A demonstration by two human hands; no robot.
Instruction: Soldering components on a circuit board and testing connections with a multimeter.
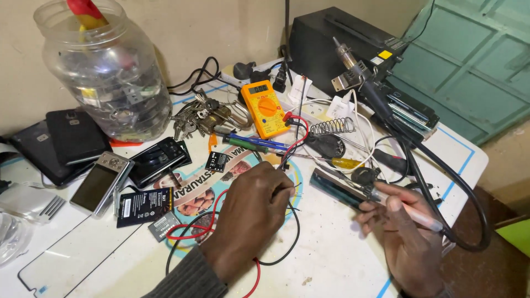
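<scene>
Wires [279, 190], red and black, pinched under my left hand [254, 212] near the middle of the table [342, 259]. Fingers curled tight on them; fingertips hide the wire ends, so I can't tell what they touch. Red wire loops back toward the near edge beside my sleeve [190, 278], black one arcs right of the wrist.

Right hand [400, 232] sits toward the right edge, fingers closed round a soldering iron [408, 212] with a pale handle, pen-style grip. Tip points left at a dark flat strip [337, 187] lying just beside it; contact unclear. Iron's black cable [469, 209] swings out past the right edge and back up toward the far side.

Around it:
- Yellow multimeter [266, 107] toward the far edge, its red and black leads running down toward my left hand.
- Key bunch [201, 116] just left of the meter.
- Coil iron stand [334, 127] right of the meter, screwdrivers [259, 143] lying between.
- Clear plastic jar [107, 72] of parts at the far left corner.
- Black phones [63, 140] stacked at the left edge, silver camera [102, 182] and another black phone [157, 160] just beside.
- Two flat batteries [144, 207] near the left hand, on the printed round mat [215, 187].
- Black box [339, 44] at the far right corner, hot-air handle [359, 74] resting against it.
</scene>
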